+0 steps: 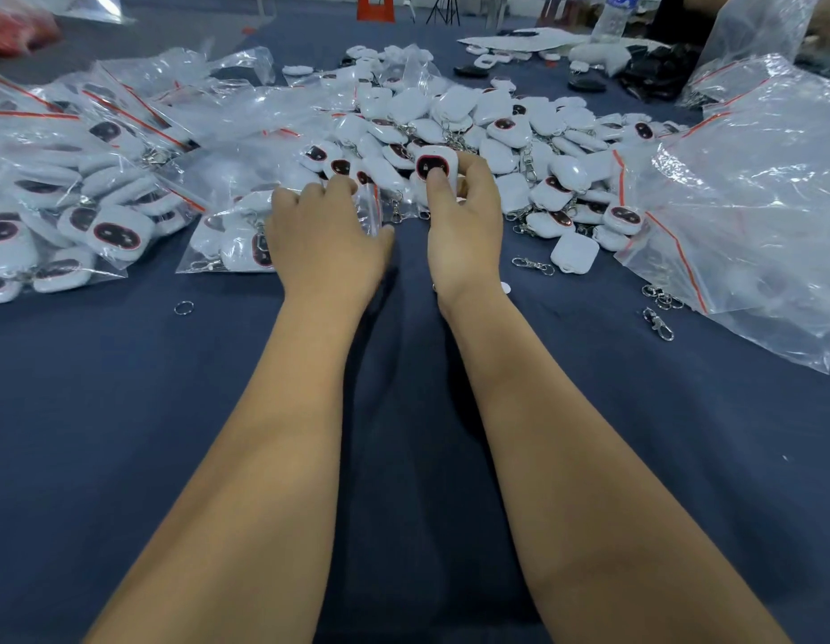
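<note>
Right hand (464, 225) pinches 1 fob (431, 160) at 12 o'clock. Left hand (324, 239) grips a bag (217, 237) at 11 o'clock.

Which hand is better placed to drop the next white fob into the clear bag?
The right hand: it pinches a white fob between thumb and fingers, right beside the clear bag, which the left hand holds in place.
</note>
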### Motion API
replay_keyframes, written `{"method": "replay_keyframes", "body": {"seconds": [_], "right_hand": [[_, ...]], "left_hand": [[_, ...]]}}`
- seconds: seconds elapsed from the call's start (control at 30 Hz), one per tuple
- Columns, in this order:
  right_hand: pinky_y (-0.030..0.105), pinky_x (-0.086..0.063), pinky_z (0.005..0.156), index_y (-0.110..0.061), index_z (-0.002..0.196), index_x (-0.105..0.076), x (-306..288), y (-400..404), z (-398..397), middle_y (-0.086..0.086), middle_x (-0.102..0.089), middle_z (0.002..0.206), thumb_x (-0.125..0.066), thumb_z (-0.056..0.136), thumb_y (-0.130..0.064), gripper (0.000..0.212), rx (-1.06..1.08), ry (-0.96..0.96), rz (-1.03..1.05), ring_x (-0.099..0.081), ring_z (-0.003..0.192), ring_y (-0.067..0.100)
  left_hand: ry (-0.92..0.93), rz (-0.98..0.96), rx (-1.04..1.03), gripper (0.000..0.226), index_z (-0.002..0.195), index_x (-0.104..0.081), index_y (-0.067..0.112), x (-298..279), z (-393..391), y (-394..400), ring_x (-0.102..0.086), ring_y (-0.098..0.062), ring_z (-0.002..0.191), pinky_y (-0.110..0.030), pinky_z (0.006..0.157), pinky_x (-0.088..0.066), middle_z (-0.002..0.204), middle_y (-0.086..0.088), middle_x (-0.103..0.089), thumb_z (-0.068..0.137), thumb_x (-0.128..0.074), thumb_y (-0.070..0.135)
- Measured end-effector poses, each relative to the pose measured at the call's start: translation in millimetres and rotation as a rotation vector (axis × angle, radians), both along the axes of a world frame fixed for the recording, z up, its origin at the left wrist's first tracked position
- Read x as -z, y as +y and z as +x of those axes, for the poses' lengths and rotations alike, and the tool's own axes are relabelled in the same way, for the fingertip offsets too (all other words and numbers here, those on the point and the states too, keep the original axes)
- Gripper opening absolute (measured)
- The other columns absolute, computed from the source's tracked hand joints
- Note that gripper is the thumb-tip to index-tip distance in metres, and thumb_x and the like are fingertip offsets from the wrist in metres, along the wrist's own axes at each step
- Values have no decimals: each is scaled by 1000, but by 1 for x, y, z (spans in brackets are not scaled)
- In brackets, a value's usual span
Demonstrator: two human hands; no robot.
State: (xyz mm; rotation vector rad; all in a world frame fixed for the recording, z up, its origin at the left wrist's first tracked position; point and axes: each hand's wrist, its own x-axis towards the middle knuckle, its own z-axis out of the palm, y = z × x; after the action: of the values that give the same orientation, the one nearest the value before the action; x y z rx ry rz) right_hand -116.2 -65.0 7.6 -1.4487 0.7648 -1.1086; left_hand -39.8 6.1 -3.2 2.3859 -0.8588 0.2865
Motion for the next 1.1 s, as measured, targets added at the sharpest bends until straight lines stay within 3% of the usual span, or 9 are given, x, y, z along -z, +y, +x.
{"method": "replay_keyframes", "body": {"seconds": [0.1, 0.23, 0.47, 0.57, 0.63, 0.7, 0.87, 1.0, 1.1], "right_hand": [[24, -48, 69, -18, 92, -53, -1, -2, -1, -5, -53, 79, -61, 94, -16, 8, -28, -53, 148, -50, 67, 9], [27, -56, 75, -11, 102, -46, -3, -1, 2, 4, -57, 89, -59, 91, -2, 19, -130, -196, 314, -63, 62, 8], [9, -44, 57, -22, 95, -44, 7, 5, 3, -11, -59, 71, -69, 88, -10, 29, -146, -49, 193, -53, 55, -6], [28, -52, 80, -22, 86, -55, 5, 9, 8, -3, -64, 80, -59, 96, -26, 11, -163, 75, 80, -59, 76, 9], [46, -42, 106, -23, 100, -68, 0, 11, 10, 5, -66, 112, -43, 98, -51, 38, -248, 185, 105, -57, 113, 22], [48, -34, 113, -27, 115, -68, -1, 9, 9, 6, -57, 132, -46, 88, -63, 50, -295, 239, 144, -45, 133, 27], [19, -49, 89, -15, 89, -72, 6, -3, -1, 2, -68, 94, -61, 92, -6, 15, -251, 147, -10, -64, 89, 4], [26, -54, 86, -13, 83, -72, -2, -10, -5, -3, -70, 79, -70, 87, -3, 11, -143, -129, 149, -63, 79, 9], [36, -56, 87, 0, 87, -71, -11, -18, -13, 8, -70, 80, -68, 87, 3, 4, -180, -368, 312, -65, 77, 19]], "left_hand": [[-20, -67, -22, 36, 126, -57, 19, 2, 2, 0, -46, -34, 116, -40, 82, -36, 112, -7, -67, 91, -56, 27], [96, -281, -13, 30, 113, -63, 23, -5, 1, 4, -60, -27, 100, -40, 79, -49, 95, 2, -68, 85, -55, 15], [385, -781, 54, 23, 86, -60, 29, -17, -9, 4, -57, 0, 64, -15, 59, -45, 77, 11, -64, 76, -58, 8], [505, -902, 240, 27, 88, -64, 26, -21, -13, 4, -62, -9, 68, -21, 66, -53, 79, 3, -66, 81, -60, 1], [569, -878, 341, 26, 93, -67, 26, -22, -14, 3, -66, -17, 72, -33, 72, -59, 82, -5, -70, 85, -58, 3], [577, -904, 326, 23, 93, -70, 23, -23, -10, 5, -67, -19, 73, -36, 73, -59, 84, -10, -72, 85, -56, 8], [397, -818, -12, 28, 93, -69, 28, -16, 16, 17, -62, -9, 77, -30, 79, -51, 88, 9, -70, 83, -43, 21], [384, -473, -73, 30, 106, -70, 27, -4, 25, 20, -60, -14, 96, -24, 77, -40, 102, 11, -68, 92, -43, 29], [526, -655, 7, 27, 84, -74, 25, -8, 24, 21, -60, -12, 62, -23, 60, -43, 68, 3, -70, 85, -47, 30]]}}
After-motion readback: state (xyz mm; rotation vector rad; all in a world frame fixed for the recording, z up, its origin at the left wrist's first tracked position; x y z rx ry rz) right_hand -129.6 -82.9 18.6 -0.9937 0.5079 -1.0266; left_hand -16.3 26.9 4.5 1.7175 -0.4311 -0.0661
